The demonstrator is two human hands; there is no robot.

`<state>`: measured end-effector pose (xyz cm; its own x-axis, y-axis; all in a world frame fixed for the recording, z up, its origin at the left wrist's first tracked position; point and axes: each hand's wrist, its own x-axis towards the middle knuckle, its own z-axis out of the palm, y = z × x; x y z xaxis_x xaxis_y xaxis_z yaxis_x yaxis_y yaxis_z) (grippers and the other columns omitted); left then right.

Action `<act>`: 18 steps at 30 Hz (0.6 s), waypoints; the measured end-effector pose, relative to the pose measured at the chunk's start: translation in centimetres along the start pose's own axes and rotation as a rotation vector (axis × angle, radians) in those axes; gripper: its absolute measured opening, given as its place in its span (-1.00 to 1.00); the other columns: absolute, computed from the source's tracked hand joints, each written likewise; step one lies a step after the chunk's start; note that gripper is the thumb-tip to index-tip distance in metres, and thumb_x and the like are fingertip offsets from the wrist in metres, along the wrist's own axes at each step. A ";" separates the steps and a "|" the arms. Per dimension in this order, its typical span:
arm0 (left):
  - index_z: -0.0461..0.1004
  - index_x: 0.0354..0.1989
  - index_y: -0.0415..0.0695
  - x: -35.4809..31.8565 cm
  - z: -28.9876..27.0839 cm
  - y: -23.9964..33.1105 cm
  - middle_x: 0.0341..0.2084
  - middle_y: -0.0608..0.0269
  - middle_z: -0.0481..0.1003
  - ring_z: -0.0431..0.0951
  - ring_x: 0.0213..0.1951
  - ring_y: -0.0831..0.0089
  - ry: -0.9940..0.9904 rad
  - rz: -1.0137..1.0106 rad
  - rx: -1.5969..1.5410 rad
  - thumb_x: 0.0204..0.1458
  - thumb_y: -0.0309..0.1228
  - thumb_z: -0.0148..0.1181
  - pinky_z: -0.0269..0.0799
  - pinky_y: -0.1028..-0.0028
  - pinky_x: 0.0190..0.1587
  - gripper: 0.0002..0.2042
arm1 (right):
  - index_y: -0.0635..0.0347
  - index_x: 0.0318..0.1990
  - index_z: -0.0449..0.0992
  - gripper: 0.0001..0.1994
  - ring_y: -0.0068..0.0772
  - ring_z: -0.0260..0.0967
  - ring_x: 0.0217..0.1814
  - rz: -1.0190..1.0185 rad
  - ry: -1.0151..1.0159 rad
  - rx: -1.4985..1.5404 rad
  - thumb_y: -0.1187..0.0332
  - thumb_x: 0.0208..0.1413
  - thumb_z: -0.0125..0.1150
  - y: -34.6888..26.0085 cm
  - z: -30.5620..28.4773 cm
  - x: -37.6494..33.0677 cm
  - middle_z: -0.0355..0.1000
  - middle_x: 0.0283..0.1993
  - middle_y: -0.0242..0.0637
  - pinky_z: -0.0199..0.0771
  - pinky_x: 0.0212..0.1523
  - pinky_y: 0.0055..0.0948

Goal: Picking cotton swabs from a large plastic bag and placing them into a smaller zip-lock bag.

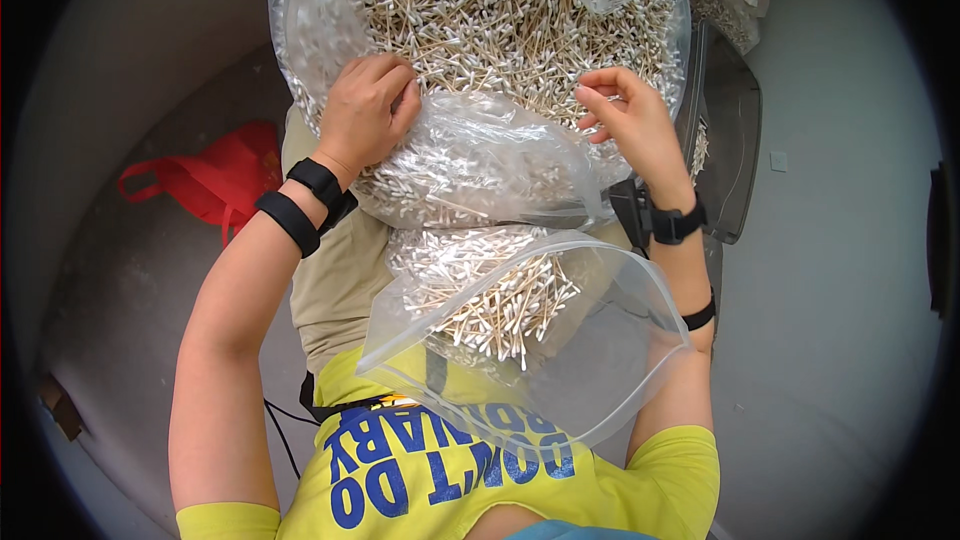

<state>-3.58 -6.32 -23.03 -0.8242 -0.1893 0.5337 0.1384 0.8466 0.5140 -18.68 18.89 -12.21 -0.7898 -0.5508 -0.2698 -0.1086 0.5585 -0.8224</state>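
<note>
A large clear plastic bag [335, 15] full of cotton swabs [490, 20] lies across my lap, its near side folded into a bulge. At its left rim my left hand [368, 110] bends its fingers down against the plastic and swabs; the fingertips are hidden. Over the right part of the swabs, my right hand [632, 122] has loosely curved fingers with gaps between them, and no object shows in it. Nearer my body sits a smaller clear bag [610, 340] with its mouth wide toward me, holding a loose heap of swabs [505, 305].
A red bag [215, 180] with handles lies on the grey floor at the left. To the right stands a dark translucent bin [735, 130]. Another clear bag of swabs [725, 5] is at the far right. A thin black cable [282, 430] runs beside my waist.
</note>
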 end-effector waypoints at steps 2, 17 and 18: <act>0.49 -0.40 -0.21 0.1 0.2 0.0 -0.34 0.22 0.53 0.54 -0.26 0.19 0.000 -0.001 -0.002 0.02 -0.50 0.14 0.41 0.27 -0.10 -0.94 | 0.42 -0.07 0.49 -0.53 -0.49 0.53 -0.41 0.081 0.068 -0.075 0.14 0.09 0.38 3.1 2.2 2.8 0.52 -0.22 -0.20 0.49 -0.47 -0.52; 0.52 -0.40 -0.19 -0.1 0.1 -0.2 -0.35 0.18 0.53 0.53 -0.25 0.14 -0.001 -0.007 -0.009 -0.04 -0.48 0.18 0.43 0.26 -0.07 -0.94 | 0.38 -0.27 0.50 -0.84 -0.55 0.50 -0.51 0.150 -0.003 0.087 0.51 0.06 0.36 4.8 2.8 7.7 0.49 -0.42 -0.31 0.55 -0.49 -0.60; 0.52 -0.40 -0.19 -0.1 0.1 -0.2 -0.35 0.18 0.53 0.53 -0.26 0.14 0.002 -0.009 -0.009 -0.04 -0.48 0.18 0.43 0.26 -0.07 -0.94 | 0.38 -0.27 0.50 -0.84 -0.55 0.50 -0.50 0.172 0.021 0.129 0.51 0.06 0.37 5.1 2.3 7.6 0.50 -0.41 -0.30 0.55 -0.48 -0.60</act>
<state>-3.53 -6.46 -23.24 -0.8241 -0.1985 0.5305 0.1354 0.8403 0.5249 -23.86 16.15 -19.63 -0.8026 -0.4404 -0.4024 0.1063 0.5582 -0.8229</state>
